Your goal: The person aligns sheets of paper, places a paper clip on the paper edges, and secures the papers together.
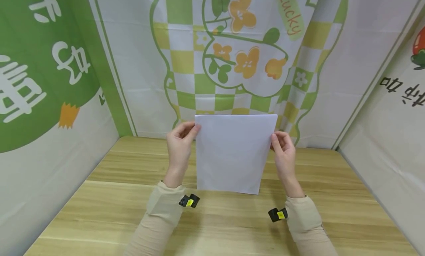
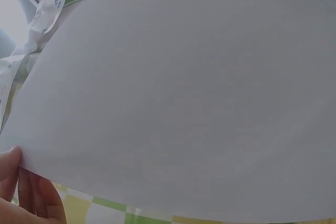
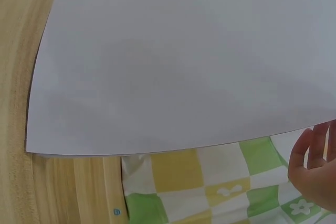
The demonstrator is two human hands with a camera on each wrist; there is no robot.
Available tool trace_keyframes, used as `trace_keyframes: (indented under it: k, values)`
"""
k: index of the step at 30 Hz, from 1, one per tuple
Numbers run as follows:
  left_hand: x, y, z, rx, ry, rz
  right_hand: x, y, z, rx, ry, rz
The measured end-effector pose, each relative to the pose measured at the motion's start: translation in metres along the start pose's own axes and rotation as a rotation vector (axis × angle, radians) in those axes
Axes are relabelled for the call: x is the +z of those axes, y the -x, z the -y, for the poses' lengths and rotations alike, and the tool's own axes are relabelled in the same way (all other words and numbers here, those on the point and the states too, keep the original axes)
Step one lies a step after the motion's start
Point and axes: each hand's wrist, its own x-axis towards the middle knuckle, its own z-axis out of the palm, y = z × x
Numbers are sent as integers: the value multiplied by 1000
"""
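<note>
A white sheet of paper (image 1: 232, 152) stands upright over the wooden table, its blank face toward the head camera. With thumb and fingers, my left hand (image 1: 180, 143) pinches its left edge near the top corner. On the opposite edge, a little lower, my right hand (image 1: 284, 152) pinches it the same way. The paper (image 2: 178, 93) fills most of the left wrist view, with the left thumb and fingers at its lower left corner. In the right wrist view the lower corner of the paper (image 3: 157, 66) lies close to the table, and part of the right hand (image 3: 317, 169) shows.
The wooden table (image 1: 109, 208) is enclosed by printed cloth, with a green and yellow checked curtain (image 1: 186, 60) behind the paper. White cloth with green and red prints hangs at both sides. Each wrist wears a cuff with a small black camera (image 1: 189, 201).
</note>
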Motion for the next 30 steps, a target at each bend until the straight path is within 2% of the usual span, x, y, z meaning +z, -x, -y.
trace_keyframes:
  k: [6,13,18,25,30]
  values:
    - [1,-1,3,13,54,-10,-3,1,-6,-8,43,6]
    - [0,-1,4,14,77,-6,-7,2,-11,-7,65,29]
    - [0,-2,4,16,80,-5,-10,2,-15,4,117,54]
    - [0,-2,3,15,86,5,-16,3,-21,68,221,95]
    - [0,-1,3,7,85,1,-21,3,-29,71,273,138]
